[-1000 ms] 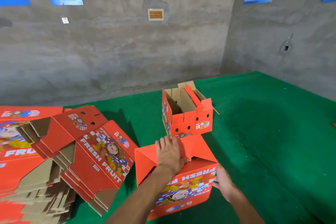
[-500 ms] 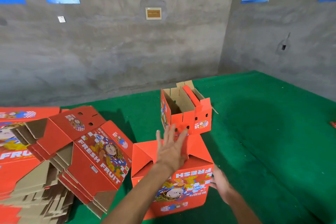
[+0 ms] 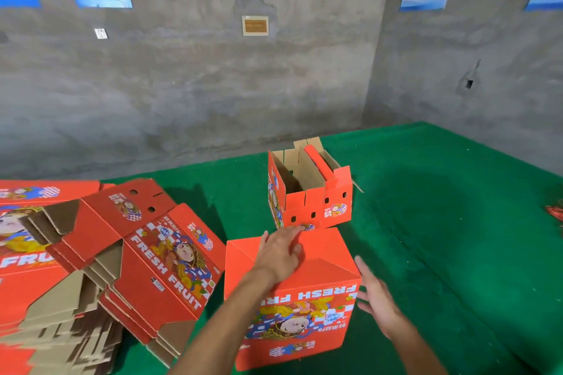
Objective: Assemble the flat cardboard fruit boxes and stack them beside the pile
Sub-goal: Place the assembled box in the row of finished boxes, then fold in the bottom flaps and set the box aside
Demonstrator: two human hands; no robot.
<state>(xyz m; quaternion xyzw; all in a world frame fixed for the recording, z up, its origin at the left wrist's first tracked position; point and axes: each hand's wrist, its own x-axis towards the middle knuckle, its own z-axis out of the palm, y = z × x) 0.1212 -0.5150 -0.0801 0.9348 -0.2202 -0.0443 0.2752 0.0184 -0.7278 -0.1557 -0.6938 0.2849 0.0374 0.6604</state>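
Beside the pile of flat boxes (image 3: pixel 100 256), on the green mat, I now have the box (image 3: pixel 292 298) with its bottom flaps down; my left hand (image 3: pixel 281 253) presses flat on them, my right hand (image 3: pixel 376 298) has let go, fingers spread. Bottom looks closed; flipping comes next.

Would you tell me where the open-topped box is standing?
In the head view, the open-topped box stands upright on the green mat, centre, just behind the closed box.
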